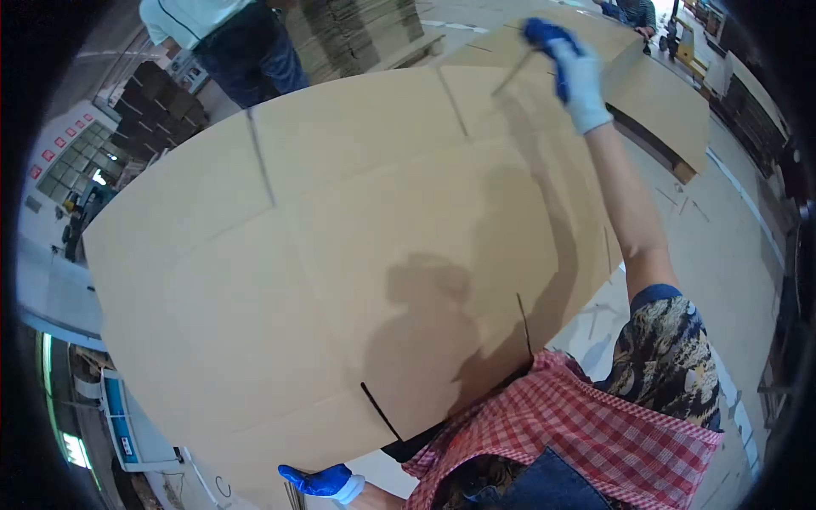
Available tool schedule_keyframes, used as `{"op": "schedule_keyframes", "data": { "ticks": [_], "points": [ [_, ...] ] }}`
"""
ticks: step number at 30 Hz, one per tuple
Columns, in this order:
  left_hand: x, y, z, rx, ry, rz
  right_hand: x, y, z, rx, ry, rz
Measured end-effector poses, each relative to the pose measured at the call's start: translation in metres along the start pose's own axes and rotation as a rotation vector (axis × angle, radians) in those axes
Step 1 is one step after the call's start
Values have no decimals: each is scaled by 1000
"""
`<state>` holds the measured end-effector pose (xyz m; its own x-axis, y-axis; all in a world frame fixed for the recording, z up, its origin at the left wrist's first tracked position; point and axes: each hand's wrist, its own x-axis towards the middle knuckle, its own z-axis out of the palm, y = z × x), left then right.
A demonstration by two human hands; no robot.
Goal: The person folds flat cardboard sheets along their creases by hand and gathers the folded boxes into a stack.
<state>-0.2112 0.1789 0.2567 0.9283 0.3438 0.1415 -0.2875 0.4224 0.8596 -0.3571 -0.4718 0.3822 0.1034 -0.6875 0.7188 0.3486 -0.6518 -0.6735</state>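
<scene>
A large brown cardboard sheet (340, 255) with crease lines and narrow slots along its edges spreads out in front of me. My right hand (568, 72), in a blue and white glove, is raised over its far right part. Its fingers are curled and somewhat blurred, and a thin cardboard strip (515, 73) sticks out from them. My left hand (319, 480), gloved in blue, lies at the sheet's near edge with its fingers stretched to the left. Nothing shows in that hand, though its underside is hidden.
More cardboard sheets (659, 102) lie at the far right. A person (246, 51) stands beyond the far edge by a cardboard stack (353, 34); another person (637, 15) is at the top right. Dark stacked cardboard (157, 110) stands left. Thin scraps (680, 201) litter the floor.
</scene>
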Motion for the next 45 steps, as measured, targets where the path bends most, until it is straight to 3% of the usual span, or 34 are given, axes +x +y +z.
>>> {"op": "schedule_keyframes", "data": {
  "ticks": [2, 4, 5, 7, 8, 10, 12, 14, 16, 19, 21, 22, 23, 24, 25, 26, 27, 28, 29, 30, 31, 32, 33, 34, 35, 36, 37, 38, 40, 41, 42, 43, 44, 45],
  "points": [
    [2, 7, -3, 26, 13, -14, 1, 31, -83, 17, 208, 161],
    [15, 14, -15, 52, 14, -8, -22, 39, -136, -631, 123, 285],
    [22, 13, -19, 55, 19, 4, -29, 48, -149, -648, 124, 276],
    [33, 14, -34, 41, 22, 16, -39, 56, -162, -929, -110, 301],
    [34, 14, -40, 29, 23, 43, -36, 65, -162, -923, -107, 300],
    [51, 23, -54, 8, 25, 100, -24, 73, -121, -486, -283, 414],
    [74, 33, -68, -21, 28, 167, 2, 65, -70, -595, -423, 231],
    [90, 41, -86, -53, 43, 235, 34, 83, -27, -754, -548, -83],
    [104, 55, -105, -76, 62, 303, 48, 57, 26, -908, -620, -31],
    [114, 109, -163, -26, 96, 385, 56, 44, 46, -910, -593, 51],
    [101, 147, -194, 57, 142, 391, 33, 44, 7, -1241, -331, 161],
    [96, 154, -198, 35, 58, 301, 4, 46, -25, -1366, -223, 183],
    [94, 159, -203, 0, -22, 206, -18, 86, -90, -1425, -284, 233],
    [92, 163, -209, -39, -98, 113, -62, 72, -123, -1590, -401, -83],
    [93, 166, -216, -90, -166, 25, -114, 49, -153, -1550, -376, 34],
    [94, 169, -223, -158, -228, -55, -167, 74, -203, -1386, -357, 904],
    [95, 172, -230, -232, -285, -126, -227, 95, -248, -1094, -358, 1242],
    [97, 175, -238, -306, -344, -186, -281, 52, -229, -645, -374, 1235],
    [109, 161, -252, 75, -8, 182, -313, 27, -199, -649, -428, 1229],
    [110, 149, -233, 483, 332, 535, -340, 0, -162, -19, -180, 1295],
    [109, 138, -210, 290, 434, 547, -350, -12, -141, 610, 101, 1295],
    [99, 132, -161, 366, 473, 483, -344, -5, -137, 621, 63, 1329],
    [121, 134, -182, 40, 396, 289, -333, 3, -137, -42, -210, 845],
    [131, 126, -181, 142, 396, 406, -323, 10, -133, -631, -437, 259],
    [112, 134, -137, -49, 346, 209, -296, -3, -121, -84, -210, 638],
    [114, 140, -104, -30, 283, 183, -256, -17, -99, 461, 20, 1007],
    [111, 145, -70, -25, 264, 177, -224, -3, -99, 87, -251, 591],
    [129, 140, -67, 166, 182, 358, -194, 11, -90, -252, -496, 133],
    [146, 139, -10, 244, 212, 382, -147, -32, 8, 554, 51, 888],
    [150, 140, 20, 267, 144, 374, -145, -19, 37, 572, 4, 916],
    [135, 129, 52, 349, 245, 426, -145, -6, 52, 373, -214, 642],
    [231, 99, -20, -93, -127, 396, -140, 5, 66, 182, -401, 342],
    [177, 93, 35, 617, 214, 564, -141, 13, 86, -16, -572, 31],
    [222, 52, 2, 715, -11, 812, -155, 28, 113, 1, -611, 34]
  ]
}}
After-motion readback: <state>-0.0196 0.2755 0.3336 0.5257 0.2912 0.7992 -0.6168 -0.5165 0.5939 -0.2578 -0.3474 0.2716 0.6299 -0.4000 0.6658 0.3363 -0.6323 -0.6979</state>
